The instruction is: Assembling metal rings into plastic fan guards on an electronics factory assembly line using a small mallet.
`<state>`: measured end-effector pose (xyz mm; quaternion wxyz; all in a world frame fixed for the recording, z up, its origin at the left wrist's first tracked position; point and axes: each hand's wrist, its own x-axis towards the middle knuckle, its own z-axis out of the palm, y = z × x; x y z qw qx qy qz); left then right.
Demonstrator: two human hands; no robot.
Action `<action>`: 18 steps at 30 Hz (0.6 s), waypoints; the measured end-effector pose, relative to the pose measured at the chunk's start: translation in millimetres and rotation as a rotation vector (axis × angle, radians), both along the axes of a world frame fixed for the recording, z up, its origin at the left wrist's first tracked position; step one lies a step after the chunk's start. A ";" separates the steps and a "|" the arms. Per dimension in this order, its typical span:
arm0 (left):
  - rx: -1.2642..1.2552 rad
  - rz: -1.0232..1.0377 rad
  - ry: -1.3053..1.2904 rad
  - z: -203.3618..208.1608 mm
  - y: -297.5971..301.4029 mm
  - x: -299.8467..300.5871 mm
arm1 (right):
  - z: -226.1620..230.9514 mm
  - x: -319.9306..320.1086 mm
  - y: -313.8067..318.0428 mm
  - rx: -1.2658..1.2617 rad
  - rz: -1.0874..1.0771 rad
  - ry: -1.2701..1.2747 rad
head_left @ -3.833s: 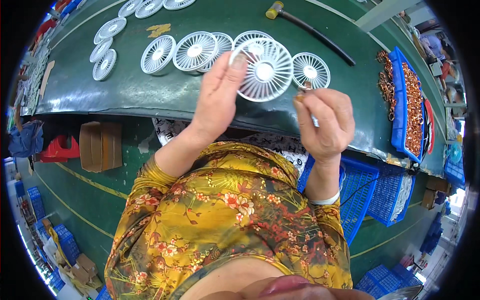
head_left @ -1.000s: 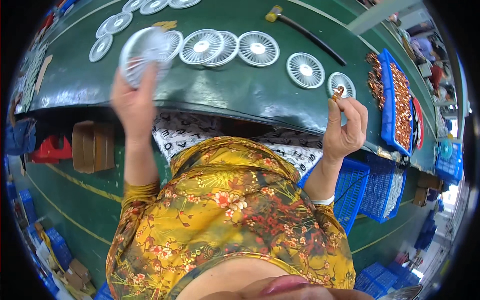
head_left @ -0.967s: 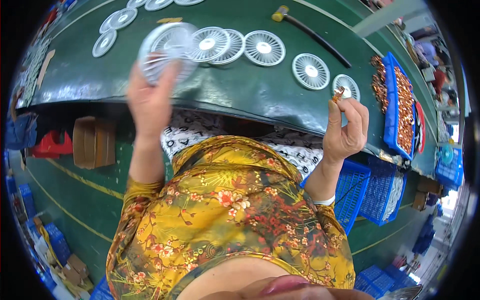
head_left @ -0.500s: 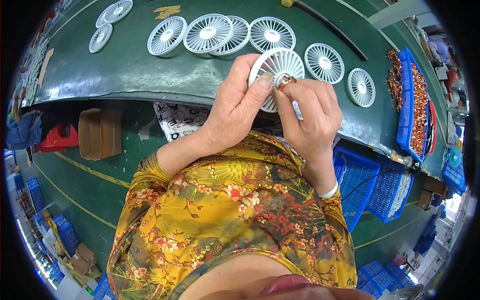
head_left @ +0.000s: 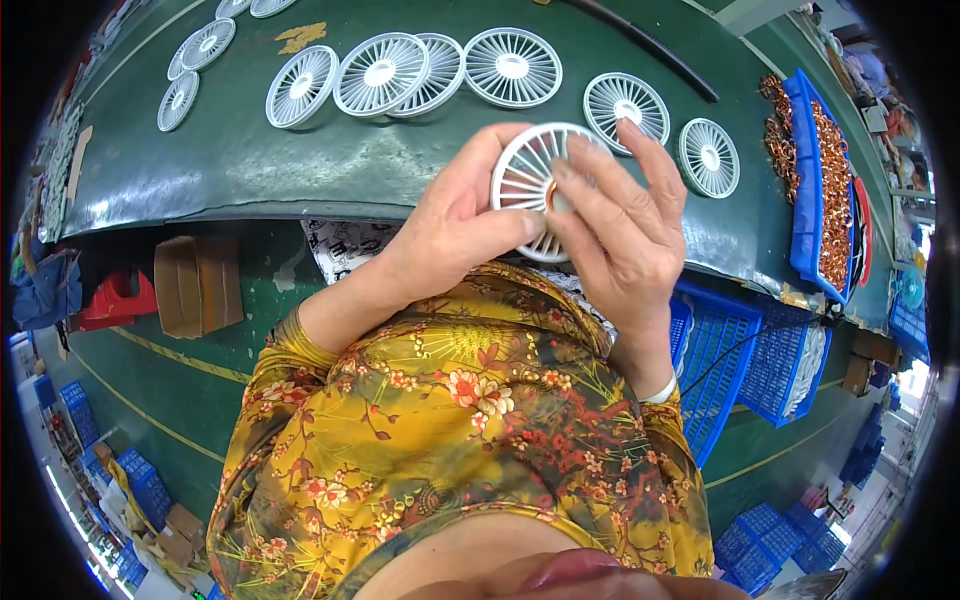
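My left hand grips a white round spoked grille by its left side, with the thumb lying across the spokes on the near side. A copper-coloured ring sits at the grille's hub, partly hidden by fingers. My right hand has its thumb and fingertips on the ring at the hub, while its other fingers reach over the grille's right side. The grille is held up above the bench's near edge, tilted toward me. How far the ring sits in the hub cannot be made out.
Several white grilles lie across the green bench, some overlapping. On the right stands a blue tray of copper rings, with more rings heaped beside it. A black hose lies at the back. Blue crates stand below.
My right hand has gone from pinching the copper piece above the hub to fingers spread over the grille, pressing at the centre. The grille has dropped slightly; the view has shifted a little.
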<state>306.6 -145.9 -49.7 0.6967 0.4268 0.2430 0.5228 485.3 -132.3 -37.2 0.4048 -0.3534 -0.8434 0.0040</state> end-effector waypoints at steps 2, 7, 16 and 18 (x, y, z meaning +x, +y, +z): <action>-0.047 -0.084 -0.007 1.3 -5.2 -1.3 | 10.6 9.9 -2.9 -0.078 0.139 -0.053; -0.073 -0.070 0.053 0.0 -7.8 -2.5 | 4.2 15.3 3.1 -0.215 0.271 0.042; 0.674 1.077 0.970 3.1 19.7 -81.3 | 17.5 66.7 105.6 -0.172 -0.251 -0.087; 0.686 1.307 1.045 -4.1 37.8 -122.6 | 8.1 88.4 143.9 -0.165 -0.394 -0.209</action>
